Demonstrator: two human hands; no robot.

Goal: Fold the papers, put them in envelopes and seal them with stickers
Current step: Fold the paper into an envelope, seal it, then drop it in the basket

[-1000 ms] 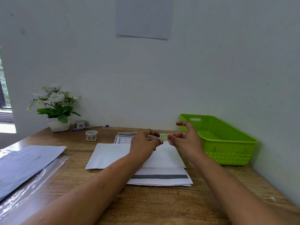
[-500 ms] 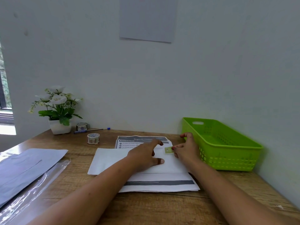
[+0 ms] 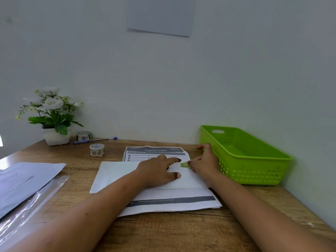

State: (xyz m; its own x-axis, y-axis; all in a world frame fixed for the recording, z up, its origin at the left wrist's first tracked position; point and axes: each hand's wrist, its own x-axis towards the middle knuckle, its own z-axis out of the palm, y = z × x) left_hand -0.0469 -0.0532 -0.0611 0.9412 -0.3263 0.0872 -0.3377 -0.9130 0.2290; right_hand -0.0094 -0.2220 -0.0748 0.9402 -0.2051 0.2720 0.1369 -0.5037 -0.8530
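Note:
A white envelope (image 3: pixel 116 175) lies flat in the middle of the wooden desk (image 3: pixel 163 230), on top of printed papers (image 3: pixel 172 202) with a dark band. My left hand (image 3: pixel 158 171) presses flat on the envelope, fingers spread. My right hand (image 3: pixel 205 164) pinches a small green sticker (image 3: pixel 185 164) at the envelope's upper right edge, the sticker touching the paper. More of the printed sheet (image 3: pixel 154 151) shows beyond the envelope.
A green plastic basket (image 3: pixel 254 160) stands at the right, close to my right hand. Two sticker tape rolls (image 3: pixel 97 149), (image 3: pixel 83 135), a pen (image 3: pixel 91 141) and a potted plant (image 3: pixel 52 115) sit at the back left. Spare envelopes (image 3: pixel 23 180) and a plastic sleeve (image 3: pixel 36 202) lie at the left.
Both hands came down from above the desk onto the envelope. The left hand let go of the sticker and flattened on the envelope; the right hand brought the sticker down to its edge.

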